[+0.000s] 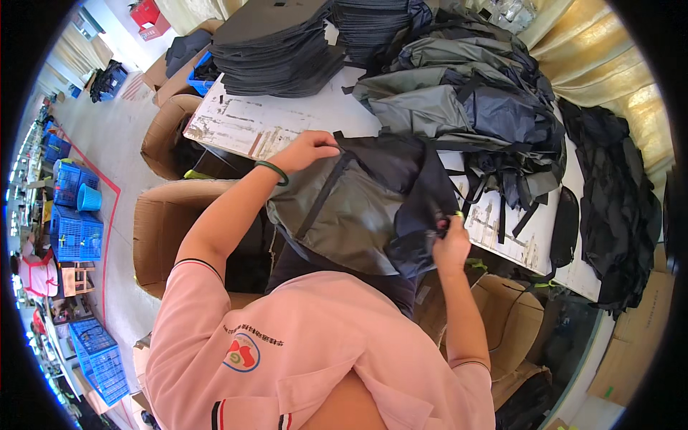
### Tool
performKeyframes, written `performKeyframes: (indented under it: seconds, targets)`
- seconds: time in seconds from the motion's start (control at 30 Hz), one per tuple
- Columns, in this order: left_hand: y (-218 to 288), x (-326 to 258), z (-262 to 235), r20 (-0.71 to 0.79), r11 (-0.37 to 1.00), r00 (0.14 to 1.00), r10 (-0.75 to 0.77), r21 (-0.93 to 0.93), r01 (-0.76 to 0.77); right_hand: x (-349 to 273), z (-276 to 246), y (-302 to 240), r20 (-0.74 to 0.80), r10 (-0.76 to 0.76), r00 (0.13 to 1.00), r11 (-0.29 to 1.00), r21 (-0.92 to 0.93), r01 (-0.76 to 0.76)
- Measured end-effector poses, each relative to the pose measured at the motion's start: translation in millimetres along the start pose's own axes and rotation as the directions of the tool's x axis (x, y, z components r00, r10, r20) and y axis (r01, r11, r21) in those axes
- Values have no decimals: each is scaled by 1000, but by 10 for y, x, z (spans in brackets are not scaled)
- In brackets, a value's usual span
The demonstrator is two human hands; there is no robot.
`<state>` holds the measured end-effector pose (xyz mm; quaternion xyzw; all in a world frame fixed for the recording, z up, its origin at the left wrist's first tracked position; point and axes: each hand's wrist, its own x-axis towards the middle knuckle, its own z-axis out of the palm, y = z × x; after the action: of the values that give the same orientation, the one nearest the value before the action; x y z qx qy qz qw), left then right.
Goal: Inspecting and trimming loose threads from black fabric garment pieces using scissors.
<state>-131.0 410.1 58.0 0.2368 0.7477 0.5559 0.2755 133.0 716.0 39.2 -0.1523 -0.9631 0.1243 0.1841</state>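
Note:
A limp olive-grey and black fabric bag (355,204) with dark straps lies across my lap and the near edge of the table. My left hand (309,150), with a dark green band at the wrist, is closed on the bag's upper left edge, fingertips pinched near a black strap. At the bag's right side my right hand (451,247) is closed, its fingers round a small dark thing with a pinkish and a yellow bit. That small thing is too blurred to name. Black cloth bunches up beside this hand.
On the worn white table (287,118) stand stacks of dark grey panels (272,46) and a heap of similar bags (466,86). More black bags (609,201) hang over the right edge. Open cardboard boxes (154,236) flank me. Blue crates (97,358) stand far left.

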Motion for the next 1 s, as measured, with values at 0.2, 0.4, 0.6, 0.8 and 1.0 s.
performKeyframes:
  seconds: [0.2,0.4,0.6,0.8,1.0]
  targets:
    - [-110,-187,-240,-12,955,997,-74,-289,67,164,-216,59,-8,203,979,943,270,-193]
    - [-87,-111,-43,-87,942,996,-5,-333,-25,127,-9,-548,76,-216,973,974,80,210]
    - [-28,-160,-34,-28,957,990,137,-255,-139,219,163,-446,90,-201,975,973,136,188]
    - [-132,-148,-65,23,973,990,142,-188,-135,413,-204,263,83,228,970,671,709,-218]
    - [-129,-259,-179,-42,995,997,59,-73,-62,690,-879,1258,-190,543,818,800,413,-436]
